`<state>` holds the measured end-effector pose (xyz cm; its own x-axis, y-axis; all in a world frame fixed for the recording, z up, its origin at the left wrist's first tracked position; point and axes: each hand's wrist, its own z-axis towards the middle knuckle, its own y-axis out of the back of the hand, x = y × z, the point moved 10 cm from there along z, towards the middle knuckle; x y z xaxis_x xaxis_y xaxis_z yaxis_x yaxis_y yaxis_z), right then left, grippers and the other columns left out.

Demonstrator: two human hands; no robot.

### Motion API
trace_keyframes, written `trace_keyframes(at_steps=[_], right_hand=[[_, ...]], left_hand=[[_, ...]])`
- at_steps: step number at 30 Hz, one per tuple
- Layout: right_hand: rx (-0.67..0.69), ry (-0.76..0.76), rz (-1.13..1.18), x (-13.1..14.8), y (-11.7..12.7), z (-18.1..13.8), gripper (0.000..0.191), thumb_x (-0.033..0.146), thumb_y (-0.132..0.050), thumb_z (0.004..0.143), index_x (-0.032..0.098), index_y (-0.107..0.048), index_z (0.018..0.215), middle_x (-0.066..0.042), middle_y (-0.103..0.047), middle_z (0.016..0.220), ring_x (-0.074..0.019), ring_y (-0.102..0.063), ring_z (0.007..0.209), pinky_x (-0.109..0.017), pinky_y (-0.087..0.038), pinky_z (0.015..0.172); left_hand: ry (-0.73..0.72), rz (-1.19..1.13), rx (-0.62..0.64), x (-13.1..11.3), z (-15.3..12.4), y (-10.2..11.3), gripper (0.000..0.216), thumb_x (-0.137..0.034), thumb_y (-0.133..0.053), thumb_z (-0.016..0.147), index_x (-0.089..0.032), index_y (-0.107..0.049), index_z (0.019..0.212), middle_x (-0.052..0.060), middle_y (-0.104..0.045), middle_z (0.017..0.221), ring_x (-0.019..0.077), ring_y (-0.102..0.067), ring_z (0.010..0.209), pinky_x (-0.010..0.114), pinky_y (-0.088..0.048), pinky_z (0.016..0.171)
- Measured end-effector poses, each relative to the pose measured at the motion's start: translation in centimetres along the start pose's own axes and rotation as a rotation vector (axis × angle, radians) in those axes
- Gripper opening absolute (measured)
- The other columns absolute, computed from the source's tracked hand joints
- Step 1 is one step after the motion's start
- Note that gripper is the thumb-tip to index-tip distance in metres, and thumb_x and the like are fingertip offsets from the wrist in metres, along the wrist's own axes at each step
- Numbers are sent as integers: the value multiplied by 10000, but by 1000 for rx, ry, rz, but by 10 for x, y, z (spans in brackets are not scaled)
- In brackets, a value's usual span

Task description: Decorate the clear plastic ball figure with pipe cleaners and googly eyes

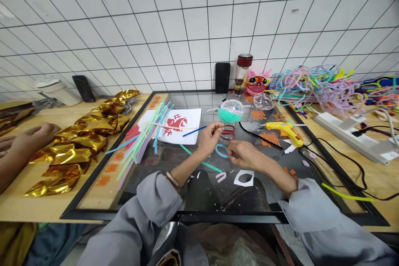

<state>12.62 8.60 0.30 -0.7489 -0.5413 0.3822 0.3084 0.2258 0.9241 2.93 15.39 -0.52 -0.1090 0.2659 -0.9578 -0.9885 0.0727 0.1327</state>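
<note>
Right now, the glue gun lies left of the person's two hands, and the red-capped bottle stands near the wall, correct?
Wrong side: the head view shows the glue gun to the right of the left hand and the right hand. The red-capped bottle does stand near the wall.

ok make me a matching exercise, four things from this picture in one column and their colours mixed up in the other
Things
1. loop beside the right hand
2. glue gun
3. power strip
4. bottle lid

Colours
a. white
b. dark red
c. light blue
d. yellow

Right pairs: 1-c, 2-d, 3-a, 4-b
</note>
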Motion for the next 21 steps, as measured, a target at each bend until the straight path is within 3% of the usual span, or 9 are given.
trace_keyframes(at_steps=[6,8,11,15,18,21], right_hand=[[-346,-57,185,-36,38,-5,81,134,-514,741,190,-531,685,-3,-570,706,-123,-501,615,-244,-355,606],[-467,-71,219,-42,49,-10,89,147,-513,760,197,-523,687,-4,-569,704,-128,-511,615,-252,-375,608],[-589,-59,249,-39,58,-17,88,163,-533,779,205,-531,701,-6,-570,702,-139,-525,633,-263,-404,622],[-622,-20,257,-27,57,-18,109,203,-550,821,206,-541,712,-15,-576,715,-152,-544,657,-276,-416,628],[-603,22,269,-21,54,-16,146,247,-538,871,211,-557,731,-25,-591,735,-166,-570,698,-291,-434,652],[-649,22,295,-26,60,-19,136,293,-544,895,214,-595,798,-34,-606,773,-176,-575,731,-308,-463,685]], left_hand=[[80,-185,-124,10,2,10,182,-277,-591,871,-165,-612,1012,23,-670,878,114,-618,750,227,-494,704],[104,-262,-93,11,-2,1,249,-322,-630,859,-160,-600,1045,31,-666,905,115,-623,769,229,-500,709],[146,-371,60,10,-11,-25,385,-423,-709,802,-153,-611,1057,48,-672,951,130,-638,805,241,-515,717],[194,-438,224,8,-25,-52,476,-563,-748,722,-139,-665,922,29,-664,854,127,-612,751,263,-529,709],[214,-427,211,12,-25,-52,489,-616,-730,711,-138,-656,784,9,-638,757,111,-582,675,255,-521,651],[227,-406,171,17,-19,-44,469,-607,-712,735,-144,-648,776,7,-638,707,106,-588,639,236,-503,614]])
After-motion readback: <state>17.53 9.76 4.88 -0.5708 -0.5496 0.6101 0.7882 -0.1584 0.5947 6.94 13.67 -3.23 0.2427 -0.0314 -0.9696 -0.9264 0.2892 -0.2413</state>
